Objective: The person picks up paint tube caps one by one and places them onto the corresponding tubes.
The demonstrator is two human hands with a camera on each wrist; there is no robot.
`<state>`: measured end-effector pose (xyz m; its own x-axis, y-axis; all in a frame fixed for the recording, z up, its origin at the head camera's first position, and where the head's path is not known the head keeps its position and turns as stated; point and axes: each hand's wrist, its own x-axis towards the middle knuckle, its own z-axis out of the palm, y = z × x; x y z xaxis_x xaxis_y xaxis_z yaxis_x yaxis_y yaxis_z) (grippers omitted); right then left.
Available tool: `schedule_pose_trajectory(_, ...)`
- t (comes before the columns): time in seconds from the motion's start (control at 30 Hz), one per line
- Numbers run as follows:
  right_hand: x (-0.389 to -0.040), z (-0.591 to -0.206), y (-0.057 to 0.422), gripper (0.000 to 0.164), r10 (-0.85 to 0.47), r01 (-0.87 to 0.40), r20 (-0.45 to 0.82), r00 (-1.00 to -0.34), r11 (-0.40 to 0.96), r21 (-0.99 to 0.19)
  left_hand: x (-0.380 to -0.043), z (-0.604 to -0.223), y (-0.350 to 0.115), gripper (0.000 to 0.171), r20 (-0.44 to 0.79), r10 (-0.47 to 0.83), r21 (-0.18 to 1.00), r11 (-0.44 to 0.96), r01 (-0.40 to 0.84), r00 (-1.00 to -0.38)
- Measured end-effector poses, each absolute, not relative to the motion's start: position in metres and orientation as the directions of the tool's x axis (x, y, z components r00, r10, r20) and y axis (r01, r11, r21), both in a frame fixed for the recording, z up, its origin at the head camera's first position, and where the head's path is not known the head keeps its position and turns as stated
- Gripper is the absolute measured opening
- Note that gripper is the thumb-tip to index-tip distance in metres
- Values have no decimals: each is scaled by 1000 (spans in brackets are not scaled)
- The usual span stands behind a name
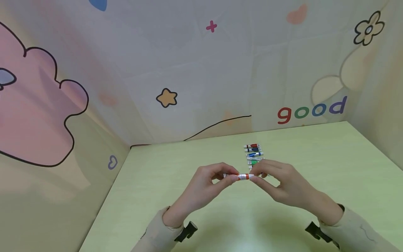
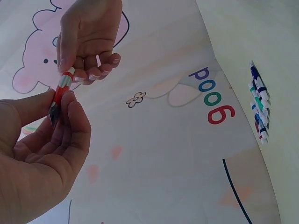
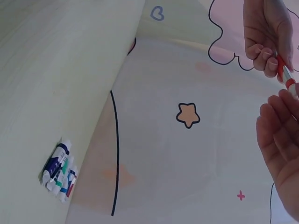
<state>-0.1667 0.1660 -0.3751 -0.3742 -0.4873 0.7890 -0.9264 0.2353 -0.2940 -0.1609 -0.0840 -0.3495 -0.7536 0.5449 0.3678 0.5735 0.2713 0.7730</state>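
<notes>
Between my two hands is a small paint tube [image 1: 243, 177], silver-white with orange-red bands and a white cap. My left hand [image 1: 209, 183] pinches the flat end of its body between thumb and fingers. At the cap end, my right hand [image 1: 288, 182] pinches with thumb and fingertips. The left wrist view shows the tube [image 2: 63, 85] tilted, its crimped tail by the left palm. In the right wrist view the cap end is partly cut off by the frame edge. Both hands are raised above the table.
Several paint tubes [image 1: 254, 154] lie in a column on the pale green table [image 1: 176, 164], just beyond the hands; the right hand hides the nearest ones in part. A printed curtain [image 1: 201, 70] stands behind the table and at its sides.
</notes>
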Motion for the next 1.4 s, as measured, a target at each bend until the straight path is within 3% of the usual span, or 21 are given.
schedule_pose_trajectory(0.17, -164, -379, 168, 4, -493, -880, 729, -474, 278, -384, -162, -352, -81, 16, 412, 552, 730, 276, 625, -725)
schedule_pose_trajectory(0.37, -160, -380, 168, 27, -499, -807, 637, -588, 297, -511, -164, -358, -78, 16, 460, 561, 677, 280, 681, -688)
schedule_pose_trajectory(0.53, -157, -379, 171, 19, -485, -707, 529, -697, 342, -619, -167, -362, -74, 14, 501, 570, 617, 291, 731, -651)
schedule_pose_trajectory(0.67, -159, -378, 174, 14, -461, -622, 440, -771, 394, -677, -173, -365, -70, 14, 478, 582, 616, 312, 723, -658)
schedule_pose_trajectory(1.1, -167, -383, 201, 15, -393, -438, 254, -884, 503, -746, -200, -375, -55, 16, 213, 609, 737, 413, 535, -764)
schedule_pose_trajectory(1.4, -183, -396, 218, 23, -362, -352, 163, -918, 551, -757, -222, -387, -36, 18, 151, 580, 775, 433, 460, -800)
